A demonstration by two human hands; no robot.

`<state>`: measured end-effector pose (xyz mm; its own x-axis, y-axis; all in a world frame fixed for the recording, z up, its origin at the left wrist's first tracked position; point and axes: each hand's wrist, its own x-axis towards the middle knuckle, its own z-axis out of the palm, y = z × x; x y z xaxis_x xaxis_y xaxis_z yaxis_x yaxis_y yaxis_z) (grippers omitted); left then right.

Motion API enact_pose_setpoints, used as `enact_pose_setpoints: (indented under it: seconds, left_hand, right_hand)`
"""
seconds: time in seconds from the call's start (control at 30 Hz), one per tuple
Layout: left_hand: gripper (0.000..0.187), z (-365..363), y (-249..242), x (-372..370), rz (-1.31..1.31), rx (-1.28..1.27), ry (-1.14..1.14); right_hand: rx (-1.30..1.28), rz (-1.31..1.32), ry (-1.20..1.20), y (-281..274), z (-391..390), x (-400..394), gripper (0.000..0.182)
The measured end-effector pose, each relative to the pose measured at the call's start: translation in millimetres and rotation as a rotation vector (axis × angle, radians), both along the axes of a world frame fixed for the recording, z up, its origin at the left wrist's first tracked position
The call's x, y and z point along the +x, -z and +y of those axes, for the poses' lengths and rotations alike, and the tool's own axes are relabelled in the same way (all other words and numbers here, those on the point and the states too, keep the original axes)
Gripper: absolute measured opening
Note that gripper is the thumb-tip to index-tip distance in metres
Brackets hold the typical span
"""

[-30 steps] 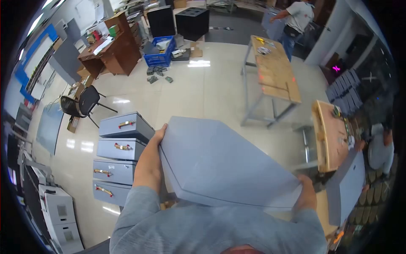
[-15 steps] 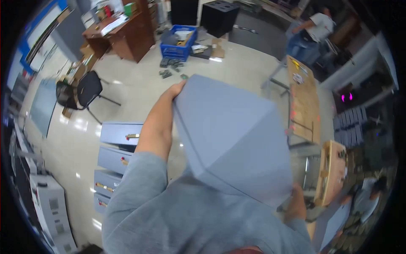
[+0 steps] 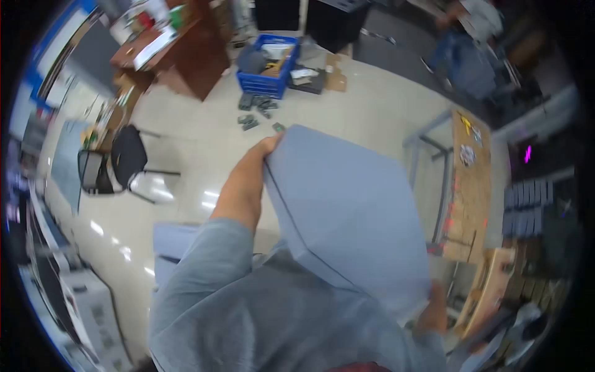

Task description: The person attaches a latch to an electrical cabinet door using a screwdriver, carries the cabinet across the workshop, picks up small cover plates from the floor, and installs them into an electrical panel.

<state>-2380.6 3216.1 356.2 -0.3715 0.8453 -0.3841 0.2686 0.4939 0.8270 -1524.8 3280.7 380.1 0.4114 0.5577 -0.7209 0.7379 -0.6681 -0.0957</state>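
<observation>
A large grey box [image 3: 353, 204] with flat, smooth faces is held up in front of my chest, tilted, and covers much of the middle of the view. My left hand [image 3: 271, 145] grips its far left corner, the arm stretched forward and the fingers partly behind the edge. At the near right edge my right hand [image 3: 437, 296] holds the box low down, with most of its fingers hidden behind it. A dark seam runs along the box's left side.
A blue crate [image 3: 263, 82] stands ahead beside a brown desk [image 3: 192, 56]. Left is a black chair [image 3: 129, 158]; grey units [image 3: 176, 239] lie near my left arm. A wooden-topped workbench [image 3: 469, 186] stands right. One person [image 3: 477, 28] is at far right, another [image 3: 527, 325] at lower right.
My view has shifted, so the crate, chair and grey units sit lower and the workbench farther right. Both hands keep their hold on the box. The person at far right has moved.
</observation>
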Motion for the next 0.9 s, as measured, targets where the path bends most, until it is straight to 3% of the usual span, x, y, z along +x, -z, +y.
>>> enact_pose_setpoints:
  seconds: [0.03,0.1,0.27,0.37,0.4,0.5,0.53,0.6,0.77,0.83,0.87,0.9]
  left_hand:
    - [0.073,13.8,1.1,-19.6,-0.173,-0.119,-0.042]
    - [0.075,49.6,87.8,-77.5,-0.266,-0.18,-0.138]
    - [0.081,99.0,13.7,-105.8,-0.219,-0.21,-0.085]
    - [0.08,153.8,38.9,-151.2,-0.177,-0.238,-0.109]
    - [0.083,175.3,58.3,-174.3,-0.036,-0.248,-0.079]
    - [0.087,240.8,30.5,-206.0,-0.151,-0.235,-0.083]
    - [0.09,255.5,-0.9,-205.5,-0.174,-0.137,-0.062]
    - [0.088,311.0,-17.6,-234.2,-0.053,-0.136,-0.04]
    - [0.087,431.9,-41.4,-263.4,-0.043,-0.128,0.049]
    - [0.088,486.2,-15.2,-281.5,-0.083,-0.123,0.114]
    - [0.08,501.2,-14.8,-279.8,0.112,-0.007,0.252]
    - [0.073,520.0,-13.2,-277.1,0.318,0.098,0.366]
  right_hand:
    - [-0.006,-0.008,-0.005,-0.5,16.1,-7.9,0.04]
    - [-0.009,-0.024,-0.011,-6.6,43.9,-30.5,0.04]
    - [-0.016,-0.05,-0.051,-5.5,116.7,-85.2,0.04]
    - [-0.026,-0.063,-0.076,4.9,149.6,-118.5,0.041]
    - [-0.027,-0.072,-0.091,10.8,158.7,-125.4,0.041]
    - [-0.08,-0.091,-0.147,37.7,187.0,-127.3,0.041]
    - [-0.082,-0.078,-0.191,40.5,195.3,-132.3,0.041]
    - [0.08,-0.042,-0.349,-9.5,196.4,-193.5,0.038]
    - [0.195,-0.045,0.119,-53.6,204.0,-290.1,0.033]
    - [0.343,-0.015,-0.331,95.6,210.2,-151.1,0.042]
    - [0.436,-0.023,-0.546,133.6,211.5,-118.9,0.051]
    - [0.178,-0.061,-0.115,71.0,247.3,-199.8,0.051]
